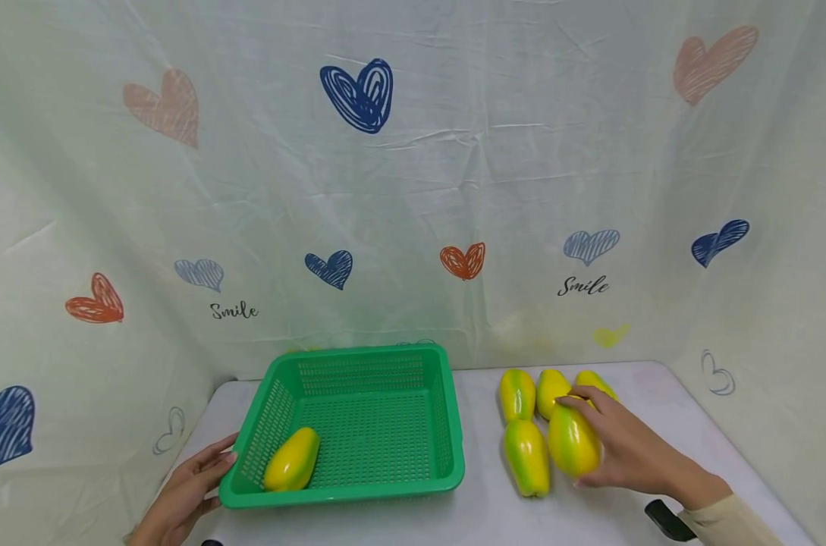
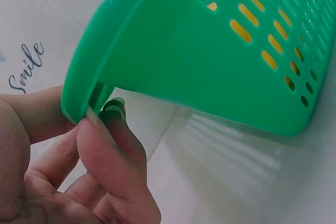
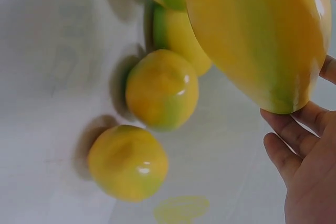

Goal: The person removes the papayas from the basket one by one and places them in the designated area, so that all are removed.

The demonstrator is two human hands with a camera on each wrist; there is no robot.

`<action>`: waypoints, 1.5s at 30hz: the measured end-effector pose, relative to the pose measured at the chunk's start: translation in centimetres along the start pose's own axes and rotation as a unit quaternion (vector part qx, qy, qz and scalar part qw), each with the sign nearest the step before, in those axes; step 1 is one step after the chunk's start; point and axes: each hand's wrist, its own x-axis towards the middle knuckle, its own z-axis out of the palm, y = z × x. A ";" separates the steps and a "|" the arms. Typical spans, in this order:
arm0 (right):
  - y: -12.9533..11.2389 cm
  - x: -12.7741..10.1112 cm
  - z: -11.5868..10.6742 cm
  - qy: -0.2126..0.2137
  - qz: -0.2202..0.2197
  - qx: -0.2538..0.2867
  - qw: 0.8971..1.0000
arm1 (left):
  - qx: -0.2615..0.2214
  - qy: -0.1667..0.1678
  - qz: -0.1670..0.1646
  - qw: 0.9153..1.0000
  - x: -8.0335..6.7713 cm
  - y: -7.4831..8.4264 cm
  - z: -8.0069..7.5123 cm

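Across the far side, heart-printed cloth: pale and creased; hearts in navy, orange, pink, light blue and yellow; dark script reading "Smile" shows 2 times, 1 at left and 1 at right.
White table: on the near side of the cloth; its surface is whitish, its left and right edges slanting outward toward the near side.
Green basket: on the left part of the table; rectangular, with slotted sides and a broad rim.
Right hand: at the right, grasping the held fruit, digits reaching round it at the far and near sides; a cream sleeve covers the forearm.
Left hand: at the basket's left side, pinching the rim near its near-left corner between thumb and finger.
Yellow-green fruits: 6 in all; 1 lone fruit lies in the basket's near-left part; the held fruit is just right of the near-left fruit; the far-left fruit, middle fruit and far-right fruit form a far row, the last partly hidden by the right hand.
Dark piece: beside the cuff, at the near right; I cannot tell what it is.
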 end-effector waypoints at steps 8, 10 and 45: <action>0.9 -1.3 0.7 -0.021 0.030 0.013 0.999 | 0.003 -0.004 0.011 1.000 -0.2 -0.1 0.0; 1.2 -1.6 1.0 -0.018 0.024 0.010 0.999 | 0.002 -0.004 0.016 1.000 -0.2 -0.2 0.0; 3.1 -2.9 4.1 -0.037 -0.031 0.010 0.999 | -0.008 0.003 0.018 1.000 -0.4 -0.1 0.2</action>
